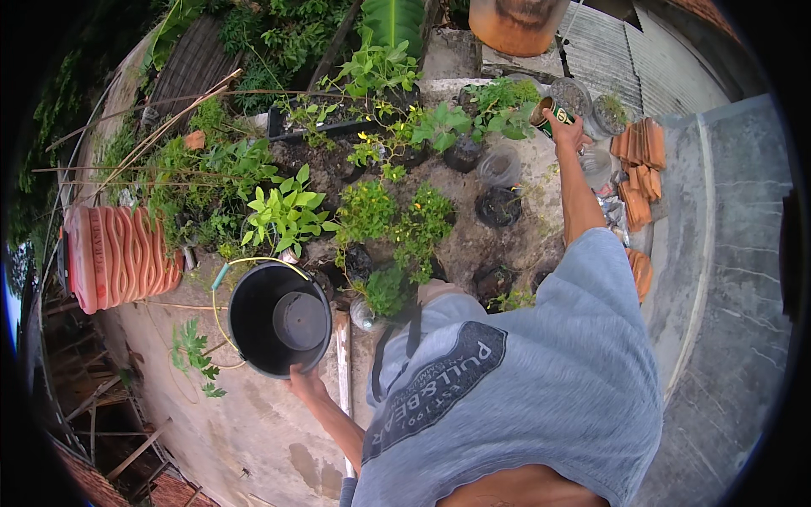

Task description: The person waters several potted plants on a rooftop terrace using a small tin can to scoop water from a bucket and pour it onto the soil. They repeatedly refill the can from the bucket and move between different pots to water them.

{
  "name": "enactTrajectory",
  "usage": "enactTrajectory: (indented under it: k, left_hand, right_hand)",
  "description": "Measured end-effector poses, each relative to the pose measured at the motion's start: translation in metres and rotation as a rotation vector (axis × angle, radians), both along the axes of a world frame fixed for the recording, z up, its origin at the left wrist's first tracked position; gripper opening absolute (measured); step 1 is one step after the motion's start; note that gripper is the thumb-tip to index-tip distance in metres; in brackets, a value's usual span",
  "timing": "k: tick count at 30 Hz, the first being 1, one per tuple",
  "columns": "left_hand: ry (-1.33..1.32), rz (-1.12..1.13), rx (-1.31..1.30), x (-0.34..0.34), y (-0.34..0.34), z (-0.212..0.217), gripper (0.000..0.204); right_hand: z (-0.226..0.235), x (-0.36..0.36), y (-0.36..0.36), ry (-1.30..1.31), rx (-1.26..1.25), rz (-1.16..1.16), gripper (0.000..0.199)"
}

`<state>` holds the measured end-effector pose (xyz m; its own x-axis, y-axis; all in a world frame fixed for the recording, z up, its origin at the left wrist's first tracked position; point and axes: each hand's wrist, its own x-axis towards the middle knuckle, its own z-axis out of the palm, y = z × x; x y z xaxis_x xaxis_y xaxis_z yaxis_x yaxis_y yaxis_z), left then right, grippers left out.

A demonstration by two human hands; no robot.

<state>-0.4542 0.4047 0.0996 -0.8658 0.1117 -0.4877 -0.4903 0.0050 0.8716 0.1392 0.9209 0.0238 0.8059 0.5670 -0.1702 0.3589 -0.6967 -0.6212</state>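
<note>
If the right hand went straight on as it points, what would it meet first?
Likely the round greyish pot just beyond the right hand and the dark green can it holds; depth is unclear, so it might pass above.

Cannot fully see the left hand point(309, 387) behind the black bucket point(252, 317), eight o'clock, nor the rusty container point(515, 35), cropped at one o'clock.

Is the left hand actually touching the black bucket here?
Touching: the head view shows the left hand gripping the black bucket at its rim.
</note>
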Motion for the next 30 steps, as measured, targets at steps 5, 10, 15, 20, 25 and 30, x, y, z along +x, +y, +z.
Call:
enactTrajectory:
  k: [5,10,15,20,25,30]
  left_hand:
    - [-0.006,0.001,-0.035,-0.001,0.002,-0.003,0.064]
    - [-0.014,0.014,-0.073,0.005,0.009,0.001,0.064]
    - [-0.022,-0.025,-0.116,0.013,0.02,0.009,0.066]
    - [-0.009,0.039,-0.084,0.009,0.021,0.001,0.059]
    - [-0.009,0.02,-0.102,0.01,0.024,0.002,0.06]
    - [-0.021,0.033,-0.093,0.018,0.032,0.009,0.061]
  right_hand:
    - [-0.016,0.008,0.004,0.232,0.1,-0.064,0.109]
    - [-0.023,0.005,-0.014,0.265,0.058,-0.034,0.112]
    - [-0.031,0.009,-0.021,0.048,-0.018,0.048,0.104]
    - [-0.029,0.002,-0.018,-0.039,-0.086,0.117,0.102]
    - [-0.013,-0.015,-0.018,-0.016,-0.068,0.147,0.102]
    - [-0.008,-0.02,-0.013,0.051,-0.08,0.116,0.102]
